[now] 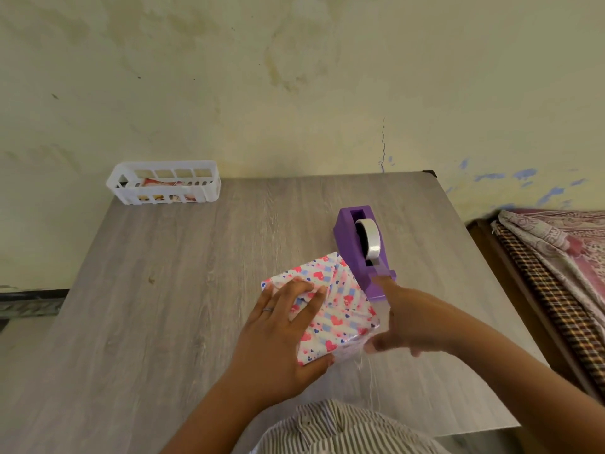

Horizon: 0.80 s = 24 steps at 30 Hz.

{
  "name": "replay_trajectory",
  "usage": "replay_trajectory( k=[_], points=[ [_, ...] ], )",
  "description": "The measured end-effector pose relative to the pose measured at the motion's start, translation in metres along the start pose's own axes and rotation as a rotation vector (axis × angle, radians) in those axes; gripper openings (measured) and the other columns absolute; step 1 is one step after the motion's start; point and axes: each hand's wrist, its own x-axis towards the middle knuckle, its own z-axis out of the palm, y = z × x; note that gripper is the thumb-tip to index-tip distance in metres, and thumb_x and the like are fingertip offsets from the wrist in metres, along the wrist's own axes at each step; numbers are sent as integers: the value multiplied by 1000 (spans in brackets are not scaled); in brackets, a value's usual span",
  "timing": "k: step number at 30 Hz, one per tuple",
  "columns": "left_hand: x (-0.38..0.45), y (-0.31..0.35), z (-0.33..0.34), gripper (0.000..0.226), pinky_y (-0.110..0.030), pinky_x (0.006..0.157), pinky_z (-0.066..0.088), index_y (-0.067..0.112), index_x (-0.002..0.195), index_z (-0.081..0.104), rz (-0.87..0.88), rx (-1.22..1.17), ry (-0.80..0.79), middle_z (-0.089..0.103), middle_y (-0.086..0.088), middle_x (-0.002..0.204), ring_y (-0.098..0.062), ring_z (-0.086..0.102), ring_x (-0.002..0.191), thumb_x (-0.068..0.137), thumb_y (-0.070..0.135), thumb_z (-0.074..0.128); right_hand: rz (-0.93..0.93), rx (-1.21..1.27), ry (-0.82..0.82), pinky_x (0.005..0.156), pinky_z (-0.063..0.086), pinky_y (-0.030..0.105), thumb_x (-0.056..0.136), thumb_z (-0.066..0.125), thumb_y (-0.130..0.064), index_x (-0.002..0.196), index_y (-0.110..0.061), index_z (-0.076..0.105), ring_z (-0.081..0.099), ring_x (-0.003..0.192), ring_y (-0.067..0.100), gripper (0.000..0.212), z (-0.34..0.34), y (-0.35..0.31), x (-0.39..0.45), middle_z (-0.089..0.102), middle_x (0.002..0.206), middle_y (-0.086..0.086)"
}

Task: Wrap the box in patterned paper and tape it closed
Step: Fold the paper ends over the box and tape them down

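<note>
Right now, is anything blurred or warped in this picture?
Head view: the right hand is motion-blurred by the dispenser; the left hand on the box is sharp; wide-angle lens bends the table edges; light is soft, without glare.

I am seeing a box wrapped in white paper (330,309) showing red and pink hearts, blue dots and pale stripes. Just beyond it, a purple plastic tape dispenser (355,249) is carrying a white tape roll (371,239). Far left of it, a white slotted plastic basket (163,181) is sitting on the grey wood-grain tabletop (163,290). Nearest me, grey-and-white striped fabric (343,427) is showing.
</note>
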Motion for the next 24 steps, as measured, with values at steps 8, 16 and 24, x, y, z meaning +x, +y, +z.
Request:
replay_trajectory(
  k=[8, 16, 24],
  points=[
    [24, 14, -30, 109, -50, 111, -20, 26, 144, -8, -98, 168, -247, -28, 5, 153, -13, -27, 140, 69, 81, 48, -166, 562, -26, 68, 59, 36, 80, 72, -39, 125, -27, 43, 68, 76, 21, 56, 44, 7, 1, 67, 93, 7],
    [45, 7, -1, 110, -47, 110, 23, 11, 141, 36, -128, 179, -145, 43, -10, 144, -29, 44, 131, 60, 86, 31, -314, 206, 260, 88, 46, 24, 90, 58, -41, 136, -25, 40, 57, 113, 16, 51, 51, 0, 12, 60, 127, -5],
    [52, 4, 6, 111, -45, 107, 18, 11, 145, 32, -153, 195, -109, 34, -7, 151, -22, 30, 138, 62, 85, 34, -321, 577, 120, 58, 51, 26, 86, 68, -23, 103, -28, 60, 60, 64, 8, 20, 19, 26, 33, 65, 77, -6]
  ],
)
